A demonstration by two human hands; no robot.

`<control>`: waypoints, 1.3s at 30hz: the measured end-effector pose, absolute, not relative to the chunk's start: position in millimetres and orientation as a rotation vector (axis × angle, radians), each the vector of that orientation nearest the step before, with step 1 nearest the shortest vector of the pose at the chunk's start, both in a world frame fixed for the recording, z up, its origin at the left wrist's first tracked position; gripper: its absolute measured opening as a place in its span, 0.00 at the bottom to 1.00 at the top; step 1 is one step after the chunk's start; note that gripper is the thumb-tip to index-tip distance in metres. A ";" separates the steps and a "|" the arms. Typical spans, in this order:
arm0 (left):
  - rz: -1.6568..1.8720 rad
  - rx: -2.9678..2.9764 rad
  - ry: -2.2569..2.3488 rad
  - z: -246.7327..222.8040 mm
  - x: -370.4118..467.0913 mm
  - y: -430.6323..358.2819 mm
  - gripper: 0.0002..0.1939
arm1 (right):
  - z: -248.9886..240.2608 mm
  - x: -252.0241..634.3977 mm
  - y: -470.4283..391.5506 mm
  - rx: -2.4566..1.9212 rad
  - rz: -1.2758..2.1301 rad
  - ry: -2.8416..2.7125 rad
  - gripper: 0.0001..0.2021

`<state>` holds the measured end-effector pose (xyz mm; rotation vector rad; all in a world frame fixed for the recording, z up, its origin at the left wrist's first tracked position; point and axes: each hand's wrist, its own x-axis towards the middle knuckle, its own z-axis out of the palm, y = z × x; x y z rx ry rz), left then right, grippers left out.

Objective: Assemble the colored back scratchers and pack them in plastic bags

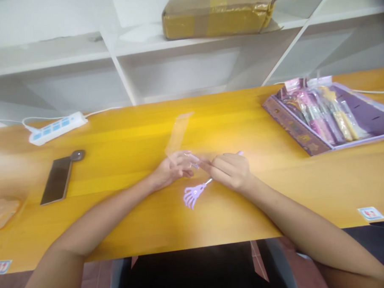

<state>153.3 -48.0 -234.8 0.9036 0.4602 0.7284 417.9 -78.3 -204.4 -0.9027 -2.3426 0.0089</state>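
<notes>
In the middle of the table, my right hand is closed around the handle of a small purple back scratcher. Its claw-shaped head, on a thin metal rod, points down and to the left. A bit of the purple handle shows above the knuckles. My left hand is just left of it, fingers bent around a clear plastic wrapper that stretches away over the tabletop. The fingertips of both hands come close together; whether they touch is blurred.
To the right stands a purple display box holding several wrapped scratchers. A phone lies at left, near a white power strip. Behind the table, a taped cardboard box rests on a white shelf.
</notes>
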 end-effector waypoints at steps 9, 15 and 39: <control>0.887 0.733 0.703 -234.3 160.9 -51.7 0.19 | -208.9 417.1 -74.0 -0.898 0.155 -2.431 0.20; 0.948 0.592 0.789 -229.3 162.3 -43.1 0.27 | -209.6 415.6 -71.9 -0.875 -0.010 -2.419 0.20; 1.239 0.858 0.880 -240.9 158.7 -50.5 0.25 | -201.6 428.9 -60.3 -1.130 0.670 -2.315 0.16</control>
